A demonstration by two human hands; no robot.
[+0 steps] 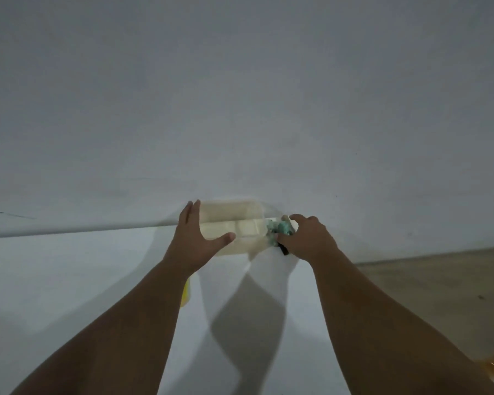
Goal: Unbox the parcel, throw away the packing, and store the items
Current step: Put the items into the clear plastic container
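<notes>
Head view: cream box (228,223) is steadied at far edge of white table (69,280), by the wall, under spread left hand (194,238). Right hand (305,238) is clenched on teal item (280,228). Probably storing step; item likely to be seated inside w/ care.

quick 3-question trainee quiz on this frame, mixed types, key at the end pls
1. True or false: the left hand grips the teal item.
2. Where does the cream box sit?
A. on the wooden floor
B. on the white surface by the wall
C. in a bin
3. Fill in: the right hand is closed on the ____ item at the box's right end.

Key:
1. False; it is spread open against the box's left side.
2. B
3. teal
</notes>
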